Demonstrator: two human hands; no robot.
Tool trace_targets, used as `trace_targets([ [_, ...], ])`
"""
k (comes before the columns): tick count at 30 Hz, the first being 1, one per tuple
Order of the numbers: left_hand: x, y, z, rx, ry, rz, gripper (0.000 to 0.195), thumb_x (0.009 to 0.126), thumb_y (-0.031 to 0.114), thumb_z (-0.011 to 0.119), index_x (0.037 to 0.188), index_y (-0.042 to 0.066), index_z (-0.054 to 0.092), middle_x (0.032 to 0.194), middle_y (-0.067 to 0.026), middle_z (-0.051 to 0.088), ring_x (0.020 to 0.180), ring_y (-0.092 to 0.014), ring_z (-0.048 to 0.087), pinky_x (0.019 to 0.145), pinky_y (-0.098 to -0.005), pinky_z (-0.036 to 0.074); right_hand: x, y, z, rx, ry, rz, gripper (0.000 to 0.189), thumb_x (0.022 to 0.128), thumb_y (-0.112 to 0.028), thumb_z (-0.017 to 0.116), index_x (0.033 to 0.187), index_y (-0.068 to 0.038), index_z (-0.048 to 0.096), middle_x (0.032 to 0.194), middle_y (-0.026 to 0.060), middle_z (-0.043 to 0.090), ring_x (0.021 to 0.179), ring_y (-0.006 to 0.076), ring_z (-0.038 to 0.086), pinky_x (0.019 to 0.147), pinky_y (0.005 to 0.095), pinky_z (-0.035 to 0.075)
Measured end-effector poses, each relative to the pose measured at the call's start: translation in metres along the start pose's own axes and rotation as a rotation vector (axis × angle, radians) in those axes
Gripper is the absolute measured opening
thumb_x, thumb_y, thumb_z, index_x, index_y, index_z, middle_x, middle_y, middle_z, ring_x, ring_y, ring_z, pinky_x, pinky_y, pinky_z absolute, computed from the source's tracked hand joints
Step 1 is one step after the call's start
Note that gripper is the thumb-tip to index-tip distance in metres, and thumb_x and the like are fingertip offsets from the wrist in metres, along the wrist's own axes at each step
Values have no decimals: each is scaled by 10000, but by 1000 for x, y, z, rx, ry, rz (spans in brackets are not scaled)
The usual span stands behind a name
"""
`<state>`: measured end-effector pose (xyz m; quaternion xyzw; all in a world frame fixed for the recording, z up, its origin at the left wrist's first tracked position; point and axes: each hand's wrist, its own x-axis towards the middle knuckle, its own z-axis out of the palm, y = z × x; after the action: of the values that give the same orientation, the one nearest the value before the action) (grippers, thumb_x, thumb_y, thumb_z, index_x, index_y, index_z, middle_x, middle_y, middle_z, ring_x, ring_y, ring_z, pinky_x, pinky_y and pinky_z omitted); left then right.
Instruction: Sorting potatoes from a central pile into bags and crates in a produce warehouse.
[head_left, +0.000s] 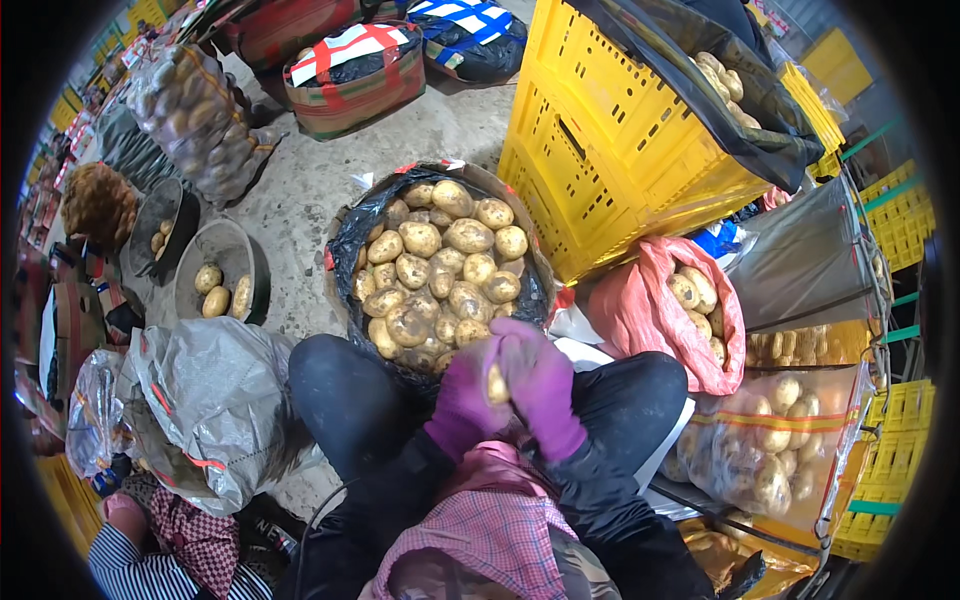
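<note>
My left hand (472, 394) and my right hand (541, 386), both in purple knit gloves, are together just past the near edge of a potato-filled carton. A potato (496, 384) shows between them, partly covered by the fingers; both hands seem to be around it, slightly blurred. The round-looking carton (534, 217), lined with black plastic (346, 247), stands in front of my knees, heaped with potatoes (469, 235). Dirt marks several of the potatoes.
Stacked yellow crates (585, 142) rise at the right, beside a pink woven sack (630, 300) of potatoes. Clear bags (780, 442) of potatoes hang at lower right. A grey basin (217, 251) and a grey sack (217, 397) are at left. Another person's striped sleeve (142, 570) shows at lower left.
</note>
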<state>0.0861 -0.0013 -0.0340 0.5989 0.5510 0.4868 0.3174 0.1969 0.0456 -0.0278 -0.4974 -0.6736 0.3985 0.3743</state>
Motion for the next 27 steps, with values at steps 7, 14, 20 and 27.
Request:
trace_targets([
  [7,-3,10,0,-107,48,171,676,637,77,771,1231,13,454,1124,-146,544,1044,-299,555,909,-386,442,47,52,-25,-213,-47,-13,283,865,-139,544,1121,-32,601,706,55,613,637,130,581,619,227,475],
  [14,8,-2,-16,-383,31,92,847,603,45,800,1322,45,352,1230,-143,508,1144,-233,506,976,-347,401,78,-18,-102,-537,392,-325,636,707,-171,719,1262,6,465,1231,211,498,1142,352,491,988,428,378],
  [20,17,18,-5,-927,-16,-98,834,802,174,614,1451,22,113,1406,-137,321,1287,-212,341,1062,-352,299,-2,-34,-37,223,-384,-92,819,764,-154,729,1426,-61,257,1321,103,426,1201,178,438,998,315,367],
  [27,50,21,-83,-743,191,98,736,923,390,497,1436,-11,155,1449,-215,285,1360,-317,274,1123,-435,195,112,-116,-93,1106,-178,55,588,837,-394,649,1250,-47,416,1093,126,548,925,211,578,777,324,507],
])
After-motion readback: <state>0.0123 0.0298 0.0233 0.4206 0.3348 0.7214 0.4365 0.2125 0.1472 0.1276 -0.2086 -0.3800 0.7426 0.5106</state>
